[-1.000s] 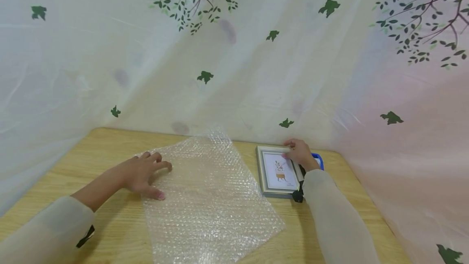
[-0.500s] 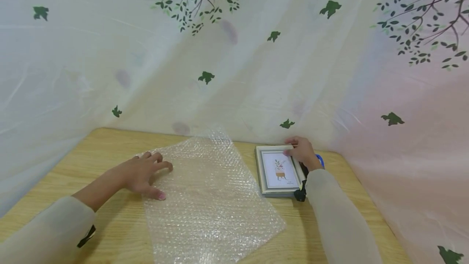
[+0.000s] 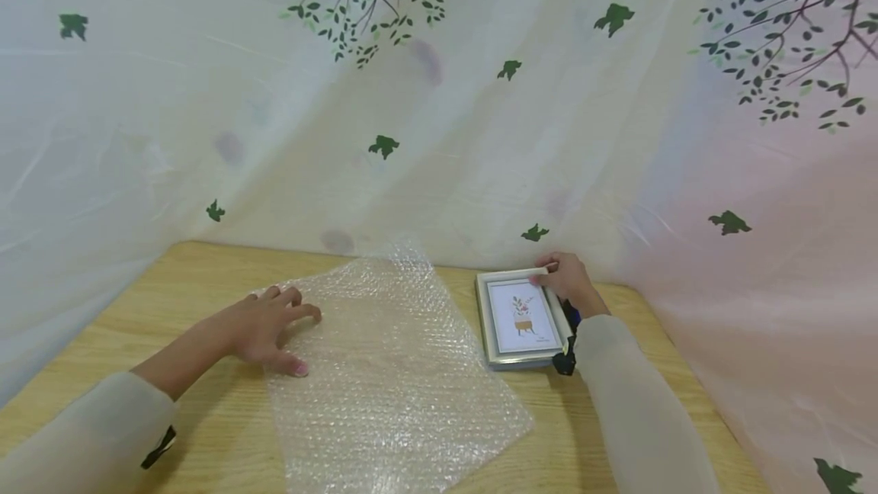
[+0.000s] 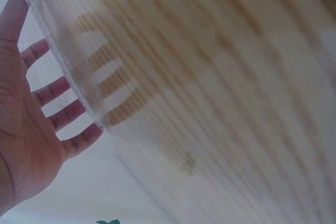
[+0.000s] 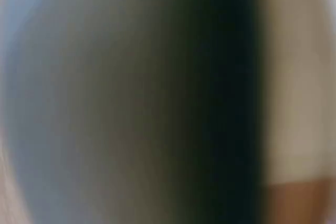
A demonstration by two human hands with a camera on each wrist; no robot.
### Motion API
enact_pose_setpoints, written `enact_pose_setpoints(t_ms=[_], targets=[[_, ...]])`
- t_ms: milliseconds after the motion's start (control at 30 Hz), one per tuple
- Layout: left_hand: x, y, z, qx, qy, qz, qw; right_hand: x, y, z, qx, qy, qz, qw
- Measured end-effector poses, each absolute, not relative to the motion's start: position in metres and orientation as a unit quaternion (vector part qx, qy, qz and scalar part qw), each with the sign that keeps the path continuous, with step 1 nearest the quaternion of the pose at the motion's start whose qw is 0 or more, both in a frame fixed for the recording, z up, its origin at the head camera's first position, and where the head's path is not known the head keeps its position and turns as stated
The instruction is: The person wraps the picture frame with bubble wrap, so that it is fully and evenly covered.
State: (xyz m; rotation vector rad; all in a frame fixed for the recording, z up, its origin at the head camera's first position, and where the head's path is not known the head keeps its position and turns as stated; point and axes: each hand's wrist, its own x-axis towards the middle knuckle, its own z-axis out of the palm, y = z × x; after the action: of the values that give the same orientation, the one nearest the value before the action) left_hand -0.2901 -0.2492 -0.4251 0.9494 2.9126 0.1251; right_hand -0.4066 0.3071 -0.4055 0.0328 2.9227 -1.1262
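Observation:
A sheet of bubble wrap [image 3: 391, 372] lies flat on the wooden table. My left hand [image 3: 270, 330] rests on its left edge with fingers spread. In the left wrist view the fingertips of that hand [image 4: 39, 124] touch down along the sheet's edge. To the right of the wrap is a picture frame [image 3: 523, 319] with a potted-plant print, face up. My right hand [image 3: 568, 280] grips its top right corner, thumb on the front border and fingers over the far edge. A close, blurred surface fills the right wrist view and hides that hand.
A small blue bit [image 3: 575, 316] shows behind the right wrist; the rest of that object is hidden. A pale curtain [image 3: 453, 136] with leaf prints hangs along the back and sides of the table [image 3: 213, 273].
The picture frame has shifted slightly left and its tilt has changed a little, the right hand moving with it. The blue object is now almost covered. The left hand stays put.

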Motion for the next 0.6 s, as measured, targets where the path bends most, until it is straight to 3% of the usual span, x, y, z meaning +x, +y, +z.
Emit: enact_pose_setpoints(t_ms=[600], targets=[[-0.287, -0.248, -0.425, 0.317, 0.947, 0.043, 0.016, -0.397, 0.321, -0.387, -0.007, 0.926, -0.375, 0.033]])
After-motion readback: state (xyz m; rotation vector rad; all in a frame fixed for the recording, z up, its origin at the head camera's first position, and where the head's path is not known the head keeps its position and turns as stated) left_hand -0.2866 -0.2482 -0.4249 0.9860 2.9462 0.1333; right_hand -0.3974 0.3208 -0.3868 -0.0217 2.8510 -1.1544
